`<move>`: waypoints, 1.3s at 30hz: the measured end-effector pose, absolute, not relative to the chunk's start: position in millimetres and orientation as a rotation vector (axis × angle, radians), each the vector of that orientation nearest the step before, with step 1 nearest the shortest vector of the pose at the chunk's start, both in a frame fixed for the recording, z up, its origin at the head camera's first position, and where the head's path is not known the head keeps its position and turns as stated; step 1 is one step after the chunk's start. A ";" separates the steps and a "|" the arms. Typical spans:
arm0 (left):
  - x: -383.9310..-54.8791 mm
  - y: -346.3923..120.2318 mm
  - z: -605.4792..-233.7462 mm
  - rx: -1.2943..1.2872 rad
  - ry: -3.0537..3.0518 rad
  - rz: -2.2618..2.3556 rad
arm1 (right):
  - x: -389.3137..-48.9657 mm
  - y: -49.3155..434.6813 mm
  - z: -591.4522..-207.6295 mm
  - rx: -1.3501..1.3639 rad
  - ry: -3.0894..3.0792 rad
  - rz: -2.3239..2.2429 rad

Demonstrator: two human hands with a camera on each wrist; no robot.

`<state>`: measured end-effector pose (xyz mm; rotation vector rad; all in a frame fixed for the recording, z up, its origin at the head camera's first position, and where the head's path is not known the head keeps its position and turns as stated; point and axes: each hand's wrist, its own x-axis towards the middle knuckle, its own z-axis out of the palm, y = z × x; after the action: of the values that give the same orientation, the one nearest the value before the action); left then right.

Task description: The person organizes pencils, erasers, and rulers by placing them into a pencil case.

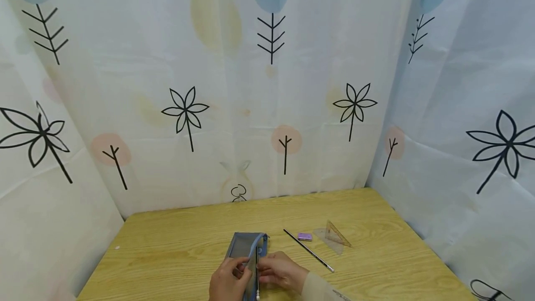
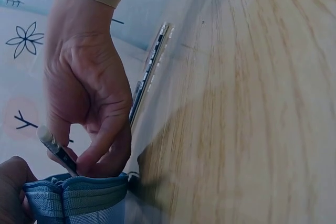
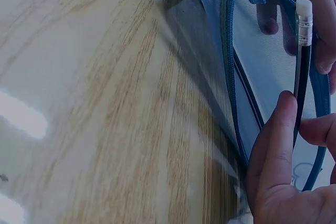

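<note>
A blue mesh zip pencil case (image 1: 236,245) stands on the table, its zip open, with both hands at its mouth. My left hand (image 1: 230,278) grips one side of the opening by its edge. Between thumb and fingers my right hand (image 1: 281,271) pinches a dark pencil (image 3: 303,61) with a white eraser end, held lengthwise at the open zip. In the right wrist view another dark pencil (image 3: 247,87) shows inside the case. The far end of the held pencil is hidden by the fingers and the case.
Right of the case lies a dark pencil (image 1: 309,250) on the wooden table (image 1: 175,245). Beyond it are a purple eraser (image 1: 304,236) and two see-through set squares, one yellowish (image 1: 344,239) and one clear (image 1: 322,236). Patterned cloth (image 1: 234,82) hangs around the table.
</note>
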<state>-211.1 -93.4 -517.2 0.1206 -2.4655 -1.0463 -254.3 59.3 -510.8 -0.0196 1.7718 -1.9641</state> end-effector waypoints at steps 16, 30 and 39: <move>-213.0 -89.7 -519.7 0.104 -2.465 -1.030 | -258.7 48.8 -512.1 -0.065 1.917 -1.963; -211.0 -90.5 -519.2 0.020 -2.423 -1.059 | -263.4 35.3 -520.7 -0.112 2.156 -1.906; -210.0 -91.0 -518.8 -0.007 -2.429 -1.063 | -262.2 30.6 -523.4 -0.217 2.347 -1.843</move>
<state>-210.0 -91.0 -518.8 -0.0072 -2.4286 -1.0630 -262.2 30.6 -523.4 -0.2174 2.3466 -1.8430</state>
